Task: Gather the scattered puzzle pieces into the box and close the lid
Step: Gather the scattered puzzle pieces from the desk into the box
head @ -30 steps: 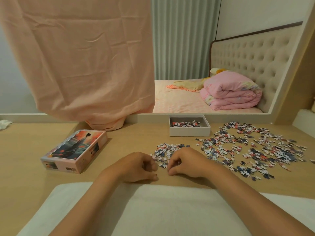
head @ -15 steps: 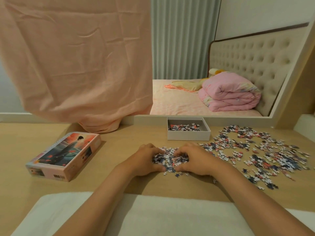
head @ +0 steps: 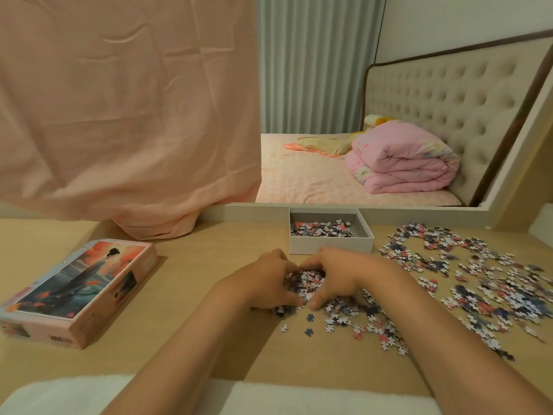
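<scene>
puzzle-piece heap (head: pixel 303 284) is centre frame, cupped between left hand (head: pixel 266 280) and right hand (head: pixel 338 277). Fingers of both curl in round it, thumbs low against the table (head: pixel 194 298). The box tray (head: pixel 330 246) sits just above the hands, part-filled. To scoop well: squeeze the bottom gap closed before lifting, since pieces look likely to leak under the thumbs, then go low and short over the tray's near wall. 3 strays (head: pixel 310 317) lie just below the heap. Big scatter (head: pixel 478 283) fills the right side. Open room is leftward, toward the lid (head: pixel 80 290) at lower left.
</scene>
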{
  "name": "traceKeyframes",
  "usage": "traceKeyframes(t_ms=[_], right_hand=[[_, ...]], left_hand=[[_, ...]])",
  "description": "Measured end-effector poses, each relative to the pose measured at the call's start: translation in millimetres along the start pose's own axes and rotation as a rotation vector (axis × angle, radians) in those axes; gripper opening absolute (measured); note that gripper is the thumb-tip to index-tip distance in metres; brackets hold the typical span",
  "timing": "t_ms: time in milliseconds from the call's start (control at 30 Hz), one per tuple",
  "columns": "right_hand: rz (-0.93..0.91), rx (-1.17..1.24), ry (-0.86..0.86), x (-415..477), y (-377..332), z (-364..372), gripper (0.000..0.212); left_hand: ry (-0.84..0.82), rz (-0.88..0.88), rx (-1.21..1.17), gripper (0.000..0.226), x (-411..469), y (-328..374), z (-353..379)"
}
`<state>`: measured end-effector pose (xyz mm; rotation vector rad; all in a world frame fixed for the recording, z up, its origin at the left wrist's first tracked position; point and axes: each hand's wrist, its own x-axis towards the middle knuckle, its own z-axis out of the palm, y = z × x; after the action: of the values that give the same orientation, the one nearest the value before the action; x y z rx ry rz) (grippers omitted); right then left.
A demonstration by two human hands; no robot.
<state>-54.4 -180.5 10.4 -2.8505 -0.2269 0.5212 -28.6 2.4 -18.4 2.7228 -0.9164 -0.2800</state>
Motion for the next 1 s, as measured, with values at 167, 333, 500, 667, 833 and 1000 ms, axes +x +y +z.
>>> traceKeyframes(t_ms=[167, 333, 500, 667, 833, 1000], right_hand=[[-0.023, 0.039, 0.095, 14.1, 1.3, -3.4, 0.052], [-0.043, 0.116, 0.163, 22.2, 7.5, -1.3, 0.022], [-0.069, 0.223, 0.138, 21.7, 14.5, -5.0, 0.018], [-0.126, 0.354, 0.157, 17.8, 20.9, -21.2, 0.021], [-0.122, 0.516, 0.4, 22.0, 37.1, -35.7, 0.016], [-0.037, 0.389, 0.697, 40.5, 52.2, -38.1, 0.023]], left_hand=[[0.117, -0.005, -0.103, 0.051, 5.7, -6.5, 0.8], [0.163, -0.04, -0.205, 0.033, 10.9, -7.8, -0.9], [0.207, -0.052, -0.298, 0.019, 13.6, -4.0, 1.6], [0.245, -0.053, -0.506, 0.007, 25.7, 2.1, -3.1], [0.363, 0.009, -0.578, 0.008, 55.7, 6.7, -26.2], [0.468, 0.026, -0.424, 0.006, 93.6, 13.3, -31.3]])
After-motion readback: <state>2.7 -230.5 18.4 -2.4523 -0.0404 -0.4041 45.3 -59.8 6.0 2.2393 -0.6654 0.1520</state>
